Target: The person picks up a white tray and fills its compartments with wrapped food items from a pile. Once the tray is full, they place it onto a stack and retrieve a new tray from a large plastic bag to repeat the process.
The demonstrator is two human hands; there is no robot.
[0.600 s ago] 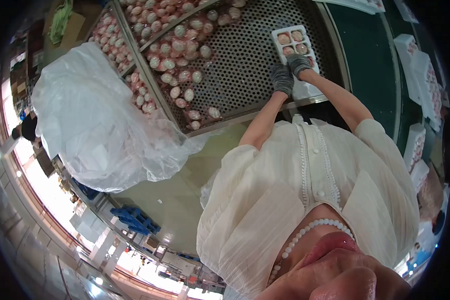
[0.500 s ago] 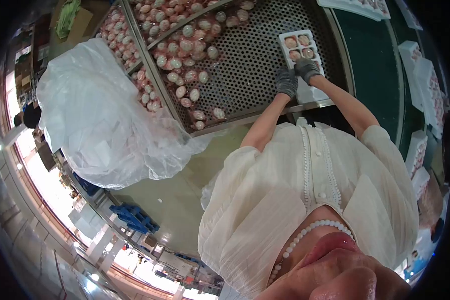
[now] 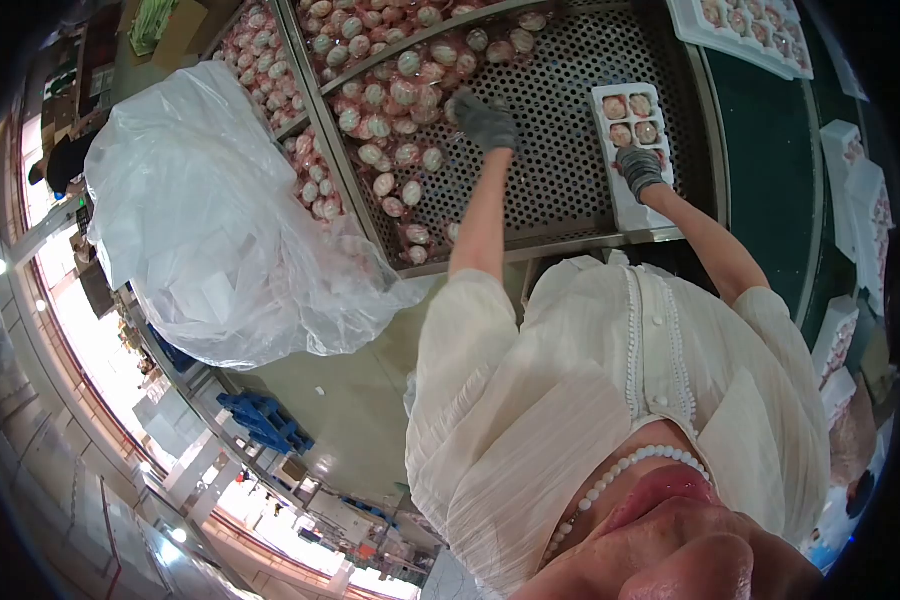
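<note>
My left hand, in a grey glove, reaches to the edge of a pile of egg-shaped pieces, white and pink in clear film. Its fingers look apart and slightly blurred, with nothing visible in them. A white moulded tray lies on the perforated metal table near its right side. Wrapped pieces fill the tray's far cups. Over the cups just nearer to me, my gloved right hand has its fingers curled down around a wrapped piece, mostly hidden beneath the glove.
Metal dividers separate the pile from more wrapped pieces at the left. A big clear plastic bag bulges beside the table. Right of the table's raised rim runs a dark green belt, with a filled white tray on it.
My left hand has left the tray and moved left and away from me to the pile. My right hand stays at the tray. The whole view has shifted slightly.
</note>
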